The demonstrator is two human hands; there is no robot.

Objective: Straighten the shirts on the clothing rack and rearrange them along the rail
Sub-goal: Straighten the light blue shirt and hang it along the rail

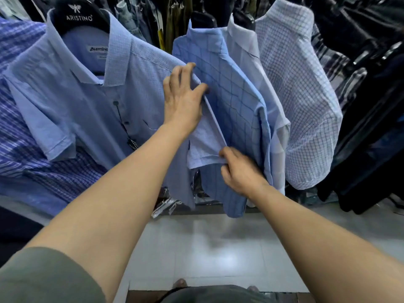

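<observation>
Under the ARISTINO hanger (79, 17), gripping blue shirt (87, 110) at shoulder with left hand (183, 99), pinching sleeve hem with right hand (240, 171).

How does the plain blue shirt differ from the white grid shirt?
The plain blue shirt faces the camera; the white grid shirt hangs side-on. The left hand and right hand hold the plain blue shirt's sleeve; the white grid shirt is untouched. Both are short-sleeved.

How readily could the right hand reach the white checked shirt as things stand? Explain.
Probably yes: the white checked shirt hangs uncovered just right of the right hand, with nothing in front. The hand first must let go of the light blue sleeve it pinches.
</observation>
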